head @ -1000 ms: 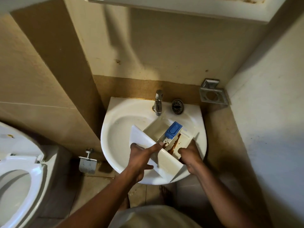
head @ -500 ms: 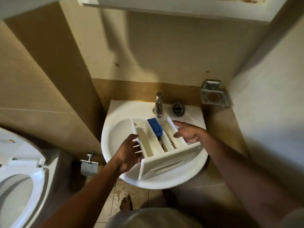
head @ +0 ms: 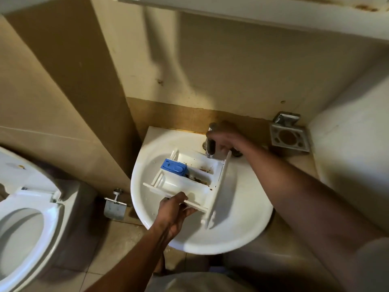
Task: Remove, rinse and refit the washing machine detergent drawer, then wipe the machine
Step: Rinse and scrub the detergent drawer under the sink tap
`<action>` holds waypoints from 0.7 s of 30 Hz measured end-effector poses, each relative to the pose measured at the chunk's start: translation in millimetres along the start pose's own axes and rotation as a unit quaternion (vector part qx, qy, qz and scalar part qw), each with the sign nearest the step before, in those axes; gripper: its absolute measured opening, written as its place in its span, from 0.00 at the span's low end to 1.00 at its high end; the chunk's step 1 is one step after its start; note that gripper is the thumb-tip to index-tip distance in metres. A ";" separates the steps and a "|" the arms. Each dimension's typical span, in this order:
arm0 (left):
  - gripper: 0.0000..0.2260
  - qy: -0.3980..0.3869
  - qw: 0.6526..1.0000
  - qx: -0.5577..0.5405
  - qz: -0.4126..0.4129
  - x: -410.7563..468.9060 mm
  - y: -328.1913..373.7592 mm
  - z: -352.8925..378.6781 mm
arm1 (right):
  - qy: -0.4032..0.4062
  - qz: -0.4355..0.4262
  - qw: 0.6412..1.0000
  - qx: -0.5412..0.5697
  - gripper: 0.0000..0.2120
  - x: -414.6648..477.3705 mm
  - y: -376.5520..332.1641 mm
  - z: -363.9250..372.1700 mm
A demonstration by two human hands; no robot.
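Head view, looking down into a bathroom corner. Holds the white detergent drawer (head: 190,187) over the bowl of the white basin (head: 231,239) with the left hand (head: 174,210), thumb on top and fingers curled beneath the near side wall, pinching it. Keeps the open side up, front panel turned to the right and standing on edge, far right corner just under the spout of the chrome tap (head: 210,147). Cannot tell whether resting on the bowl or clear of it. Shows a blue insert (head: 173,166) in the far left compartment and brown residue (head: 200,179) along the channels toward the right. Has the right hand (head: 224,138) laid over the top of the tap at the far edge of the basin; cannot tell through the blur a clasp from a mere touch of the fingers. Left of the basin, low on the wall, a metal paper holder (head: 114,208); farther left, a white toilet (head: 27,209) with the seat down. Right of the tap, on the far ledge, a square metal holder (head: 289,138)
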State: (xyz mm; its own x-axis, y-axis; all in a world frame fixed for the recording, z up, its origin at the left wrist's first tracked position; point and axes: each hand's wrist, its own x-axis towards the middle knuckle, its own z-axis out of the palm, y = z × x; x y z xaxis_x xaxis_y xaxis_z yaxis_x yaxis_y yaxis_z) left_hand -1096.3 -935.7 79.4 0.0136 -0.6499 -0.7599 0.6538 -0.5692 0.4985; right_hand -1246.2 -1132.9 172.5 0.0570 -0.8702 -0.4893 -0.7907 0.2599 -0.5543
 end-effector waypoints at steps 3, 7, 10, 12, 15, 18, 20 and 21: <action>0.07 -0.003 0.999 -0.001 0.040 0.0 -0.8 5.6 | 0.091 -0.050 0.980 -0.170 0.15 11.6 -8.6 3.6; 0.14 0.008 0.998 -0.008 0.058 -1.0 -5.5 9.4 | 0.119 -0.047 0.970 -0.207 0.12 16.9 -14.4 -1.7; 0.16 0.021 0.997 -0.023 0.064 -1.2 -6.5 10.3 | 0.078 -0.081 0.953 -0.281 0.11 13.5 -19.2 -11.9; 0.14 0.025 0.997 -0.028 0.070 -1.8 -4.2 8.9 | 0.066 -0.108 0.937 -0.325 0.10 14.9 -17.7 -16.5; 0.13 0.033 0.996 -0.028 0.073 -2.9 4.0 1.5 | 0.060 -0.134 0.919 -0.365 0.10 17.0 -17.5 -17.7; 0.12 0.024 0.998 -0.029 0.055 0.9 12.2 -3.4 | 0.057 -0.141 0.909 -0.387 0.13 16.1 -17.8 -16.5; 0.09 0.011 0.999 -0.042 0.026 1.9 12.3 1.4 | 0.060 -0.142 0.906 -0.394 0.13 15.9 -17.4 -16.1; 0.09 0.004 0.999 -0.047 0.011 1.6 10.2 5.9 | 0.060 -0.142 0.904 -0.398 0.12 16.7 -17.0 -15.7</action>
State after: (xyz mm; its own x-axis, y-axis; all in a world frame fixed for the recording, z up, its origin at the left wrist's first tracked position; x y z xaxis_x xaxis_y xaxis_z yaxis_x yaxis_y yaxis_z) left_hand -1094.0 -945.5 85.8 0.0338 -0.6574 -0.7528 0.7216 -0.5051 0.4735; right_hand -1241.4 -1158.4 184.3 0.2980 -0.9064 -0.2993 -0.9455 -0.3233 0.0377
